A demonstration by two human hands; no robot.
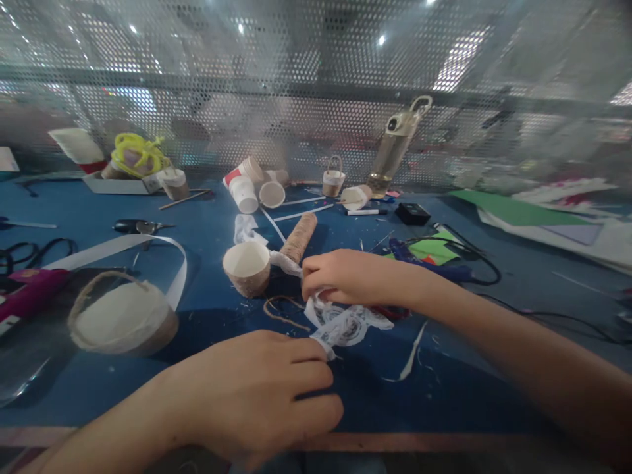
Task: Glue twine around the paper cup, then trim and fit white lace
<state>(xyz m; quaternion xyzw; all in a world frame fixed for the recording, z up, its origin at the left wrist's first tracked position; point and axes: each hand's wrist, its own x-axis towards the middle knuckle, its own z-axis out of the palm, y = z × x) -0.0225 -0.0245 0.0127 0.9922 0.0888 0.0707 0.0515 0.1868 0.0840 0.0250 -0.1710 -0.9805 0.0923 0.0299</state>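
Note:
A crumpled strip of white lace ribbon [351,324] lies between my two hands. My right hand [345,276] is closed in a pinch on its upper part. My left hand [261,388] is nearer the table's front edge, fingers curled, with the lace's lower end at its fingertips; the thumb is hidden. Just left of my right hand stands a twine-wrapped paper cup [247,268], its open white mouth facing up. Behind that hand lies a twine-wrapped roll [299,238]. A loose piece of brown twine [286,316] curls on the table below the cup.
At left are a small basket [123,316] with a twine handle and a magenta tool [34,289]. A blue glue gun [434,263] with its cord lies right. Paper cups [243,192] and a tilted bottle [397,145] are along the perforated screen [296,85].

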